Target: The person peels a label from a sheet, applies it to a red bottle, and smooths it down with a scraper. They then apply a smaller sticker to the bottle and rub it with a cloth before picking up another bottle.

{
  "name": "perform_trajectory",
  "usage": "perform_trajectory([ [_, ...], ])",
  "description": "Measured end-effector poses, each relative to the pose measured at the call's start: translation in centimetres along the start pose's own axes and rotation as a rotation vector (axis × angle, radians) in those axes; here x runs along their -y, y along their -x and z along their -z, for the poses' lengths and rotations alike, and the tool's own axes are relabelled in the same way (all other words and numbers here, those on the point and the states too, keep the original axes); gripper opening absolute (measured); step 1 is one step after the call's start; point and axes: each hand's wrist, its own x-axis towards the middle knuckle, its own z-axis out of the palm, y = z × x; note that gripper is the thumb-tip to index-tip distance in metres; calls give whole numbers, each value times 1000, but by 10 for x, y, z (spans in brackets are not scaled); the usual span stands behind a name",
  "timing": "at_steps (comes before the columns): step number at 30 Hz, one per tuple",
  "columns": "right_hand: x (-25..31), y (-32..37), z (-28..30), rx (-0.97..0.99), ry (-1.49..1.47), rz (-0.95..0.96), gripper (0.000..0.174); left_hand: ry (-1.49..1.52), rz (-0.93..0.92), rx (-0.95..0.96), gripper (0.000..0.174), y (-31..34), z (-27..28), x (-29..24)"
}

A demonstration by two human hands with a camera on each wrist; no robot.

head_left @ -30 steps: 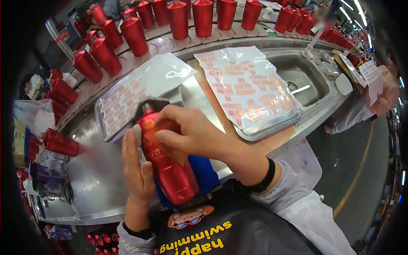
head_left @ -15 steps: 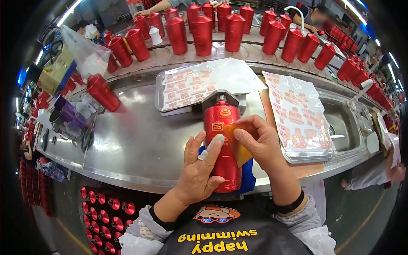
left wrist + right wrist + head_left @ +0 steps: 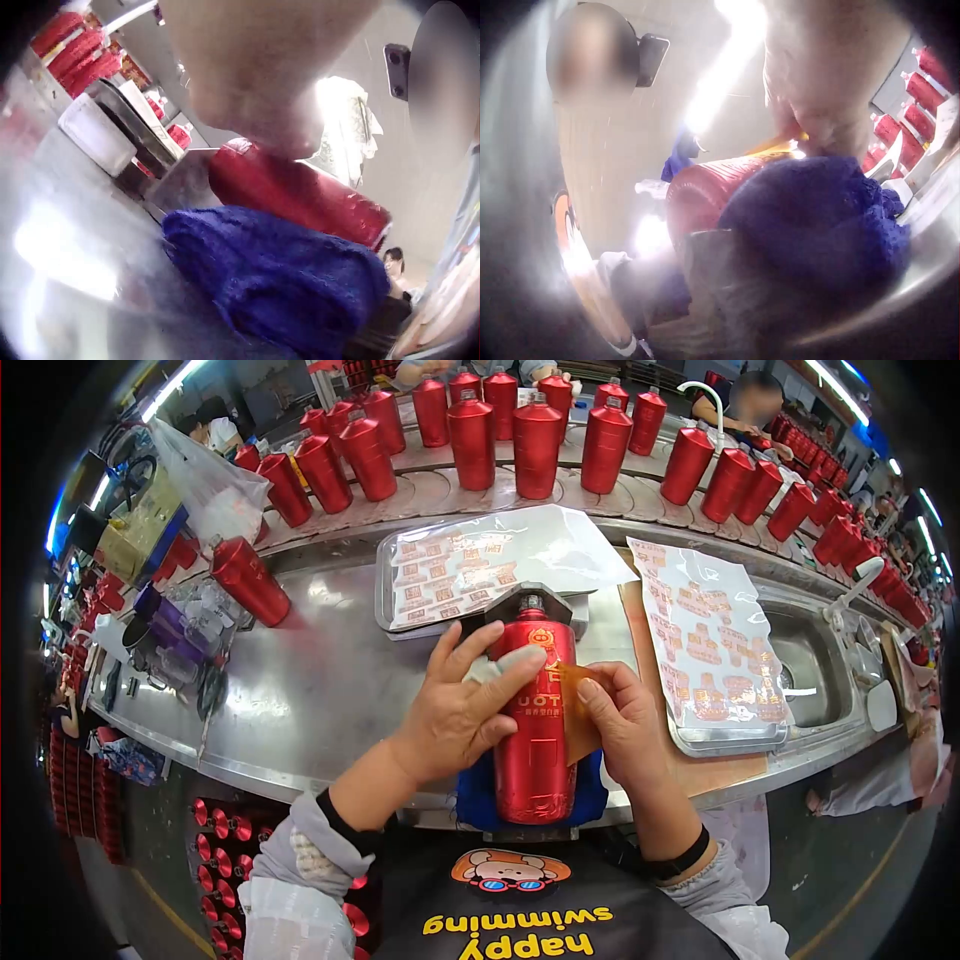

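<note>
A red bottle with gold lettering lies neck away from me on a blue cloth, its neck end at a dark angular rest. My left hand lies over the bottle's left side with fingers spread, and a pale-covered fingertip touches the upper front near the gold emblem. At the right side, my right hand pinches an amber translucent sheet between thumb and fingers, its edge against the bottle. The left wrist view shows the bottle above the bunched cloth; the right wrist view shows the bottle's base.
Behind the bottle is a tray with printed sticker sheets. Another sticker sheet lies on a tray by the sink. Red bottles line the curved conveyor. One red bottle stands left, near cups.
The head view has swung round. My right hand has moved from across the bottle to its right side with the amber sheet. More gold lettering shows, and my left fingers now reach over the front.
</note>
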Motion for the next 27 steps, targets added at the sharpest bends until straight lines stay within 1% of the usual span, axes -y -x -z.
perform_trajectory([
  [3,0,2,0,-15,-28,-13,22,30,-23,-12,58,-7,-2,11],
  [6,1,4,4,-50,-58,-25,23,-38,-74,5,58,-7,3,14],
  [7,1,6,6,-64,-70,-28,23,-131,-109,86,60,-7,8,15],
  [9,-3,7,11,-67,-68,-64,25,-122,-172,117,61,-18,11,16],
  [10,-4,7,11,-79,-62,-57,26,-117,-199,130,61,-25,11,17],
  [12,-5,5,8,-95,-46,-39,27,-88,-188,149,58,-38,12,24],
  [15,-1,-1,16,-89,50,50,23,-40,-183,141,56,-45,13,28],
  [18,25,-3,13,-36,288,132,16,-43,-186,48,57,-26,4,23],
  [19,38,-5,7,-9,308,91,15,-37,-153,76,57,-18,7,19],
  [22,52,-27,1,349,484,31,20,-54,-65,-29,52,0,4,11],
  [23,47,-41,-1,299,598,85,23,-71,-67,-34,53,6,5,10],
  [24,39,-53,-1,182,722,297,22,-59,-15,-32,54,10,5,8],
  [26,53,-55,-11,-9,925,498,20,-40,80,-37,55,18,8,0],
  [27,57,-47,-20,138,646,392,16,-39,104,-16,59,23,10,-3],
])
